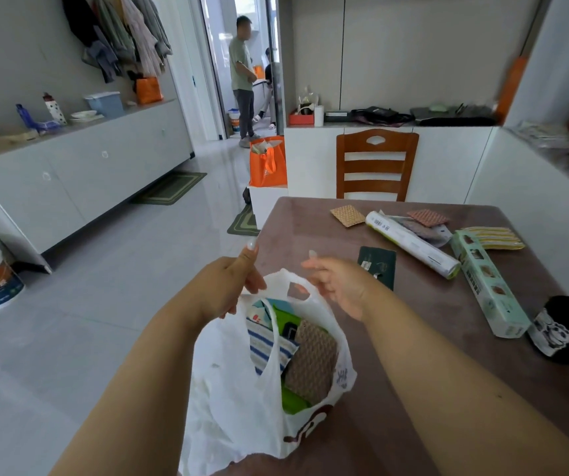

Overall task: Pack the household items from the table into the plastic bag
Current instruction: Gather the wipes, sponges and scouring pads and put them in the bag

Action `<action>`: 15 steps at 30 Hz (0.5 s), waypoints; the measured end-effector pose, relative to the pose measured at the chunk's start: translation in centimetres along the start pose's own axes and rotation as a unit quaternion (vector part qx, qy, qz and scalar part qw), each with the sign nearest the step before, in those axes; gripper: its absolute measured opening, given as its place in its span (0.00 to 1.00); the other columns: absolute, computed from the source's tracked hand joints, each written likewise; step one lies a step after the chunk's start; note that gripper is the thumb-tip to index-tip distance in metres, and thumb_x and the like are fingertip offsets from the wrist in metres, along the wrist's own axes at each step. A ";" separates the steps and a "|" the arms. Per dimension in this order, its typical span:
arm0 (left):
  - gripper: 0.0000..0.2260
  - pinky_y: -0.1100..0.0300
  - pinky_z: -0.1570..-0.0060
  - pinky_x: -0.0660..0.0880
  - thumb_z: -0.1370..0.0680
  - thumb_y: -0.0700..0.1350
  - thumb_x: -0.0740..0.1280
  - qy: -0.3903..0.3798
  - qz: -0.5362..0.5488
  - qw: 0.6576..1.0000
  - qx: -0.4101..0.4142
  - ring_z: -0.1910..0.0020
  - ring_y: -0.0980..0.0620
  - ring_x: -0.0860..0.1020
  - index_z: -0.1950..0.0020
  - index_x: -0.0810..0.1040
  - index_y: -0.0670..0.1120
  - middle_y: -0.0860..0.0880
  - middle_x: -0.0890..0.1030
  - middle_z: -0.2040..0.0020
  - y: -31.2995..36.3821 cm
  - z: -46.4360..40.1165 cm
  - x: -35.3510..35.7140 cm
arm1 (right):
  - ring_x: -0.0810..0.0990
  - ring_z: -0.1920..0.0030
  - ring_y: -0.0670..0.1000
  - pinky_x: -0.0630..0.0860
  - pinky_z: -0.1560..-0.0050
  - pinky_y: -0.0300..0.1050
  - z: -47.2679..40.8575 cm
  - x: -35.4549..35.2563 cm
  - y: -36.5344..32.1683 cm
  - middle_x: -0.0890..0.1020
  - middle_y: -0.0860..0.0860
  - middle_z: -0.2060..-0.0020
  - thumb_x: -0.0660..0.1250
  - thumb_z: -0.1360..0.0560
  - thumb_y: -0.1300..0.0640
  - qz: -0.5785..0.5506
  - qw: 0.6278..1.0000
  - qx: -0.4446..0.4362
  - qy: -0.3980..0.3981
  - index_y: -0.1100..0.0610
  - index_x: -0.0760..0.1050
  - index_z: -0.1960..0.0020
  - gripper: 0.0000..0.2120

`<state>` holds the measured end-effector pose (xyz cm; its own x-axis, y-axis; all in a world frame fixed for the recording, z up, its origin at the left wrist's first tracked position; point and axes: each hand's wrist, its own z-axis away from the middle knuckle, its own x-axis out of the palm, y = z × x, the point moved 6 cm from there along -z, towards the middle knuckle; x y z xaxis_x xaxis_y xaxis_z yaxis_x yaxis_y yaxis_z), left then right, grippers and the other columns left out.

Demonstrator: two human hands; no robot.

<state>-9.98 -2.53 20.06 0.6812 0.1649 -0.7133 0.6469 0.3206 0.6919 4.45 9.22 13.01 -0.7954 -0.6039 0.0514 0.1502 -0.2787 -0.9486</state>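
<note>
Plastic bag (241,389) sits at lower centre of the frame, at the near-left edge of the table (310,221), mouth up and partly filled. Visible inside: a striped cloth (267,348), a brown textured pad (314,365), something green beneath.

Left hand (228,286), centre frame, pinches the bag's left handle loop between thumb and curled fingers. Right hand (338,286), just right of it, has fingers relaxed and spread, holding nothing; it hovers close to the right handle loop. Contact there: cannot tell.

Still on the table, right half of the frame: long roll (413,249), long green-white box (489,286), dark flat packet (377,267), tan pad (347,214), reddish pads (427,218), yellow striped pack (496,237), black bowl-shaped item (564,329) at far right.

Handling judgement: the bag film is thin, limp and slippery; it will not hold its mouth open unaided, so one hand should keep a handle raised. Pads and cloths look light and soft; pinch at an edge. Roll and box look stiff and light; grasp mid-length and slide in end first, since either may poke above the rim.
</note>
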 end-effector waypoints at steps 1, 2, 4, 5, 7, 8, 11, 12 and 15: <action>0.34 0.57 0.61 0.75 0.21 0.64 0.41 0.002 0.000 1.000 0.002 0.69 0.51 0.74 0.52 0.83 0.47 0.49 0.82 0.48 0.4 -0.3 0.0 | 0.76 0.44 0.56 0.66 0.32 0.54 0.0 -0.3 0.0 0.81 0.55 0.47 0.62 0.23 0.45 -0.005 1.000 -0.001 -0.002 0.52 0.78 0.46 0.14; 0.33 0.57 0.61 0.74 0.21 0.64 0.41 0.006 0.000 1.000 0.005 0.69 0.51 0.74 0.53 0.82 0.48 0.49 0.82 0.47 0.8 -0.8 -0.1 | 0.77 0.46 0.55 0.68 0.34 0.53 0.0 -0.7 -0.1 0.82 0.56 0.48 0.61 0.23 0.43 -0.011 1.000 -0.005 0.000 0.53 0.77 0.44 0.16; 0.32 0.58 0.62 0.73 0.23 0.66 0.41 0.013 0.000 1.000 0.015 0.69 0.52 0.73 0.55 0.81 0.50 0.49 0.83 0.48 2.1 -1.8 -0.4 | 0.79 0.48 0.54 0.70 0.37 0.52 0.2 -1.9 -0.6 0.83 0.57 0.50 0.61 0.23 0.44 -0.032 0.999 -0.019 0.020 0.56 0.76 0.40 0.18; 0.33 0.58 0.63 0.72 0.24 0.67 0.41 0.013 0.000 1.000 0.022 0.69 0.52 0.73 0.55 0.81 0.51 0.49 0.83 0.49 2.9 -2.3 -0.6 | 0.80 0.50 0.54 0.72 0.38 0.51 0.2 -2.6 -0.9 0.83 0.57 0.52 0.62 0.22 0.45 -0.049 0.998 -0.028 0.036 0.57 0.75 0.40 0.18; 0.34 0.59 0.65 0.71 0.25 0.68 0.41 0.008 -0.006 0.999 0.041 0.70 0.52 0.73 0.55 0.81 0.50 0.49 0.83 0.50 5.1 -3.5 -0.8 | 0.81 0.52 0.53 0.75 0.42 0.49 0.1 -4.4 -1.2 0.84 0.56 0.56 0.63 0.23 0.48 -0.071 0.994 -0.035 0.073 0.59 0.75 0.40 0.18; 0.34 0.58 0.65 0.71 0.24 0.68 0.41 0.005 -0.011 0.999 0.050 0.70 0.52 0.73 0.54 0.81 0.49 0.48 0.83 0.50 6.4 -4.1 -0.7 | 0.82 0.54 0.53 0.76 0.44 0.48 0.0 -5.4 -1.4 0.84 0.56 0.57 0.64 0.23 0.49 -0.078 0.992 -0.034 0.090 0.60 0.76 0.40 0.18; 0.34 0.59 0.66 0.71 0.22 0.66 0.41 -0.013 -0.031 0.997 0.068 0.70 0.52 0.73 0.51 0.81 0.47 0.47 0.83 0.50 10.3 -6.4 0.2 | 0.81 0.59 0.53 0.77 0.51 0.46 0.0 -8.2 -1.7 0.83 0.57 0.60 0.66 0.24 0.51 -0.097 0.988 -0.026 0.120 0.61 0.76 0.40 0.18; 0.34 0.59 0.65 0.71 0.22 0.67 0.41 -0.022 -0.035 0.997 0.068 0.70 0.52 0.73 0.50 0.81 0.46 0.47 0.82 0.50 11.5 -7.2 0.7 | 0.80 0.60 0.53 0.77 0.53 0.45 0.0 -9.2 -1.9 0.83 0.57 0.61 0.66 0.24 0.51 -0.102 0.986 -0.023 0.126 0.62 0.76 0.40 0.18; 0.34 0.60 0.66 0.69 0.22 0.67 0.42 -0.050 -0.034 0.996 0.063 0.69 0.52 0.73 0.52 0.80 0.45 0.46 0.82 0.51 14.3 -10.4 2.7 | 0.79 0.63 0.52 0.77 0.56 0.44 -0.3 -12.3 -2.2 0.82 0.56 0.64 0.65 0.23 0.52 -0.104 0.983 -0.012 0.148 0.62 0.76 0.42 0.16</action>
<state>-2.51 12.19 26.87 0.6614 0.0518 -0.7483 0.7258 0.2076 0.6559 13.74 17.44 14.38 -0.9439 -0.2916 0.1552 -0.0444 -0.3537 -0.9343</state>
